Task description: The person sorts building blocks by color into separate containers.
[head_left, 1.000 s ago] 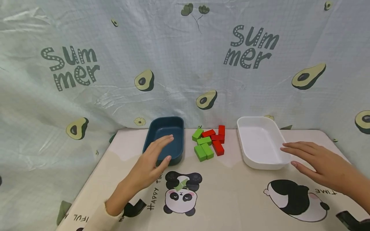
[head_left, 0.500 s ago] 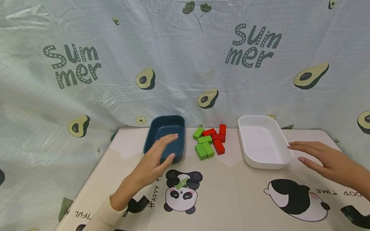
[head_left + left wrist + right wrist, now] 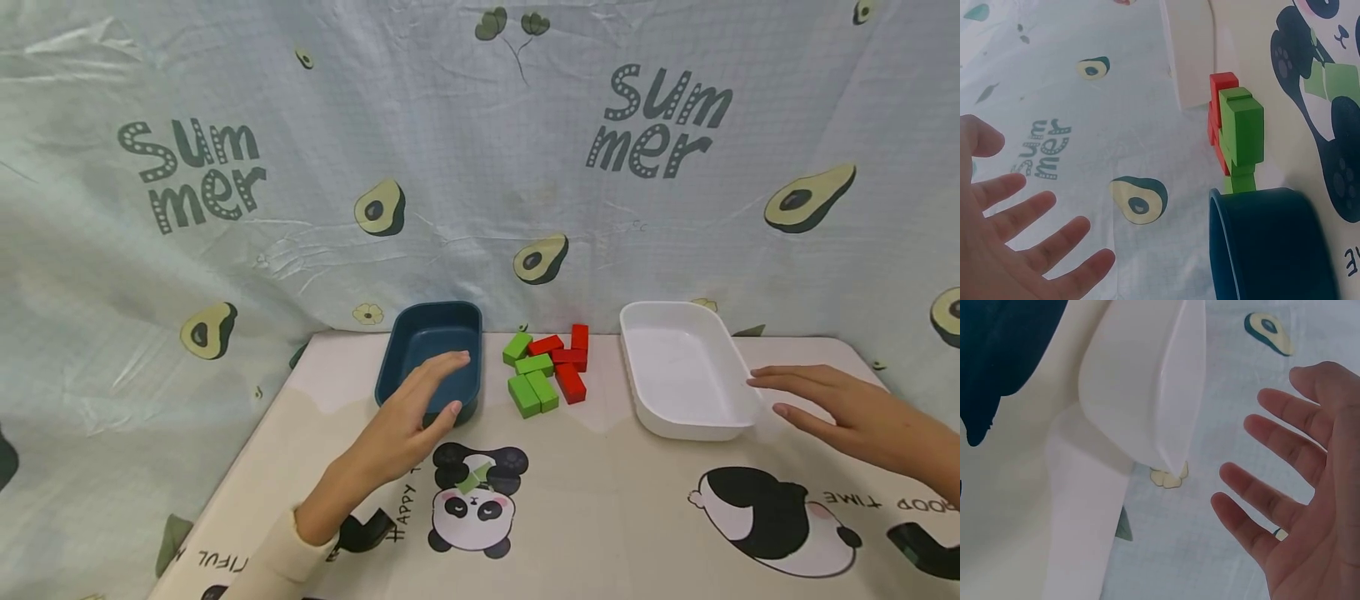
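My left hand [image 3: 408, 425] hovers in front of the dark blue tray [image 3: 467, 406], fingers relaxed and apart, holding nothing. In the left wrist view its fingers [image 3: 1047, 247] are spread, and the blue tray [image 3: 1272, 244] stands apart from them. My right hand [image 3: 855, 417] is held at the right side of the white tray [image 3: 686, 429], holding nothing; its fingers [image 3: 1272, 487] are spread in the right wrist view, apart from the white tray [image 3: 1129, 375]. Between the trays lie several green blocks [image 3: 534, 364] and several red blocks [image 3: 571, 383], close together.
The table [image 3: 600, 517] has a pale cover printed with pandas and lettering. A hanging cloth [image 3: 450, 167] with avocado prints rises behind the table's back edge and along its left side. Both trays stand near that back edge.
My right hand has shifted slightly right, away from the white tray. The left hand has moved slightly to the right in view. The blocks and trays stay in place.
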### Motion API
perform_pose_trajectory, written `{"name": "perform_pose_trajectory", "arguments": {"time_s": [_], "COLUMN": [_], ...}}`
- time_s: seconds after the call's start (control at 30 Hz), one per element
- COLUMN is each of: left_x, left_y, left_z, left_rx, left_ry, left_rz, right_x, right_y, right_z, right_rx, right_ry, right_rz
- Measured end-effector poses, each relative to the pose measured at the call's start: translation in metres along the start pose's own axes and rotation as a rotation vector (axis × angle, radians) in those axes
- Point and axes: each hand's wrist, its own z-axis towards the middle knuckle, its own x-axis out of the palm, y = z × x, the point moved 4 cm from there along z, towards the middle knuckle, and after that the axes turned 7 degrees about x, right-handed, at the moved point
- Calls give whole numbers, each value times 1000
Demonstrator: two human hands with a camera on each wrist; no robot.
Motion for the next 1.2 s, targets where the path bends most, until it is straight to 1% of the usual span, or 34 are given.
{"name": "perform_pose_trajectory", "arguments": {"time_s": [0.23, 0.47, 0.87, 1.1, 1.2], "left_x": [1, 2, 4, 6, 9], "left_y": [-2, -3, 0, 4, 6], "left_z": [0, 2, 3, 5, 6], "left_rx": [11, 20, 20, 17, 14], "left_ry": [9, 4, -5, -12, -13], "left_rz": [40, 42, 11, -49, -62], "right_x": [1, 1, 6, 9, 10], "right_y": [-6, -9, -13, -19, -20], "right_z": [1, 1, 1, -1, 2], "right_rx": [15, 76, 69, 53, 35], "right_ry": [15, 53, 57, 32, 28], "right_rz": [-2, -22, -17, -21, 1]}}
